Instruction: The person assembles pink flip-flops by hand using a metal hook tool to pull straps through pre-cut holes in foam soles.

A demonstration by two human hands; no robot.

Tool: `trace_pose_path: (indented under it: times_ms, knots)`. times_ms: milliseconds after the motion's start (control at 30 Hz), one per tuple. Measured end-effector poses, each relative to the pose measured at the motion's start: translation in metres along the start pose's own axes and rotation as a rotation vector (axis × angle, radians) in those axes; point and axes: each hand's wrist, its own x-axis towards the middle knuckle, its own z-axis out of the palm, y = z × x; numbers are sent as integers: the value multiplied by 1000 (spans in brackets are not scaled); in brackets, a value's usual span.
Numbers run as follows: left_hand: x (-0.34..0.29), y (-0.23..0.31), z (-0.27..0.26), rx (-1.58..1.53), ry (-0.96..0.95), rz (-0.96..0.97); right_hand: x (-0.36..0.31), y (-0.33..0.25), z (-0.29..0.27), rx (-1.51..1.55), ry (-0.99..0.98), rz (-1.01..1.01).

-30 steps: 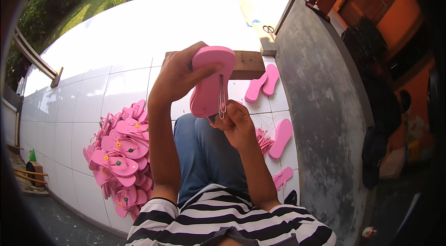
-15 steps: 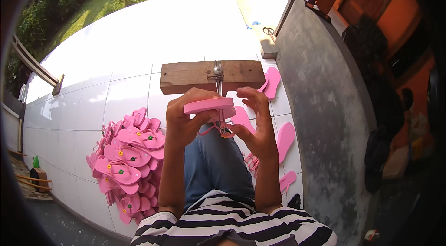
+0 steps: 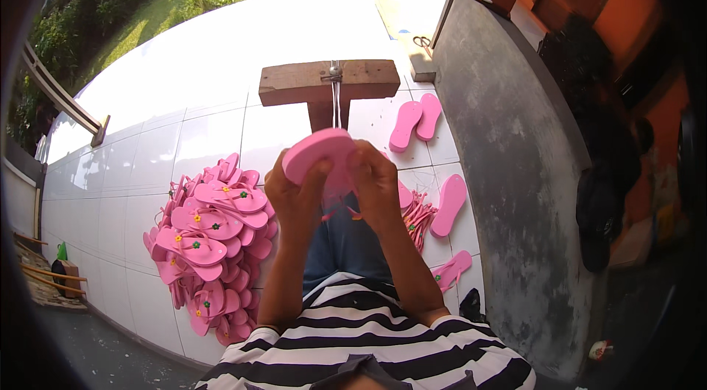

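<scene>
Left hand (image 3: 289, 187) and right hand (image 3: 377, 182) pinch a pink flip-flop sole (image 3: 317, 150) between them; beyond them stands a T-shaped wooden stand (image 3: 294, 85), and pink flip-flops (image 3: 210, 232) heap left of the left hand.

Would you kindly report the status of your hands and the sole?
Left hand and right hand gripping sole. Strap below, blurred. Wooden stand ahead, wires running toward sole; nothing visibly blocking.

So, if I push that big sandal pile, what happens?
The pile would probably slide apart, since its sandals overlap at different angles. They look flat, so they likely won't roll. The shiny floor tiles might be slippery.
</scene>
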Motion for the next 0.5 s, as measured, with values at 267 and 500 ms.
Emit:
trace_pose_path:
  times_ms: [267, 500]
  knots:
    - [-51, 25, -31, 2, -137, -162, -68, -25, 2, -466, -152, 21]
    - [-36, 12, -55, -10, -223, -383, -71, -12, -7, -525, -320, 66]
